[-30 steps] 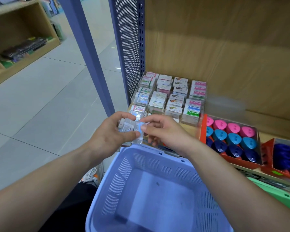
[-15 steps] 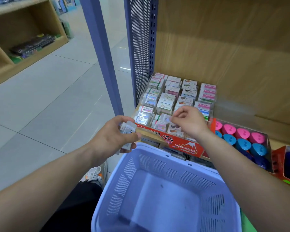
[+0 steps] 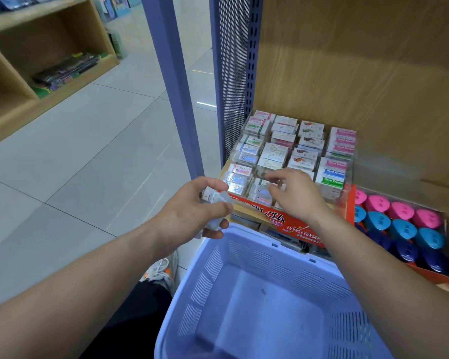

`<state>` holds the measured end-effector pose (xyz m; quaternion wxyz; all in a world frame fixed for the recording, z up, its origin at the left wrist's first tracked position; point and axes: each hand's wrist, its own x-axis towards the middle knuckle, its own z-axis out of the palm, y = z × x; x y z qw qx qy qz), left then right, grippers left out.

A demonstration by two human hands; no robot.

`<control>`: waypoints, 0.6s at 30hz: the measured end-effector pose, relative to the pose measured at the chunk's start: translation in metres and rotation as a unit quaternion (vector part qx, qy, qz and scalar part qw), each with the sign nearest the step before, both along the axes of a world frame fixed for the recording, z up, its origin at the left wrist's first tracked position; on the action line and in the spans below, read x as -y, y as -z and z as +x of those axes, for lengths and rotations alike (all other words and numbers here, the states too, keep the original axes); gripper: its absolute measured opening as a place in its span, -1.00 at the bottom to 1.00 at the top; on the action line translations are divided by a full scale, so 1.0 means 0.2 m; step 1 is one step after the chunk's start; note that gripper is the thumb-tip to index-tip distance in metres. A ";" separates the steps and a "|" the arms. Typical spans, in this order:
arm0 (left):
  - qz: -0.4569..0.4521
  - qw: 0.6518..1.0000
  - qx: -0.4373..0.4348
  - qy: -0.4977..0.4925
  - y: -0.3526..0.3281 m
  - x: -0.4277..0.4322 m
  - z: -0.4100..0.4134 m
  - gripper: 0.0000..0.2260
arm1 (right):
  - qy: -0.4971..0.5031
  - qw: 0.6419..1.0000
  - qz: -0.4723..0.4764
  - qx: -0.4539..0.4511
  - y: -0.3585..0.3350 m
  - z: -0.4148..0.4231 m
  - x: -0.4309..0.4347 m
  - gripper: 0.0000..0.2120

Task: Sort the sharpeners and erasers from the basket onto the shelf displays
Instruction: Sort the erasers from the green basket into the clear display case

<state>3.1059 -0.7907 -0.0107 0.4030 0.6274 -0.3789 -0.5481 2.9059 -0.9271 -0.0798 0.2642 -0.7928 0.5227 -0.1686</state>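
So, drop risk: The left hand holds a few small erasers all at once, over the far left corner of the basket. Their wrap looks shiny and slick. If the grip goes loose, one could slide out and land on the floor.
Wrong slot risk: The eraser box has many little slots, each with its own kind. The slots sit close together, so an eraser could end up with the wrong kind.
Bump risk: The right hand reaches over the front row. The rows are packed full, so a nudge could knock neat erasers crooked.
Left fingers: Curled round the erasers, with the thumb pressed on them.
Right fingers: Bent and close together, tips down at a front slot. I cannot tell if they pinch an eraser or just touch one.
Where the erasers are: Some are in the left hand, just beside the front left corner of the box. The rest lie in rows in the box on the shelf.
How the erasers look: Small flat blocks in clear shiny wrap, with bits of pink, green and blue.
Sharpeners: Round, in pink, light blue and dark blue rows, just right of the eraser box.
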 end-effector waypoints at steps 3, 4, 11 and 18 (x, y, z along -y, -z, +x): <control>-0.014 1.000 0.010 0.008 0.00 0.00 -0.02 -0.67 | -0.027 0.977 0.111 0.179 -0.15 0.01 -0.14 -0.87; -0.018 1.000 0.012 0.008 0.00 -0.01 -0.03 -0.66 | -0.046 0.958 0.167 0.227 -0.20 0.02 -0.19 -0.87; -0.027 0.999 0.023 0.021 -0.03 -0.02 -0.11 -0.62 | -0.095 0.893 0.305 0.316 -0.29 0.01 -0.30 -0.87; -0.038 0.999 0.008 0.028 -0.07 0.00 -0.14 -0.72 | -0.055 0.851 0.386 0.352 -0.31 -0.10 -0.30 -0.94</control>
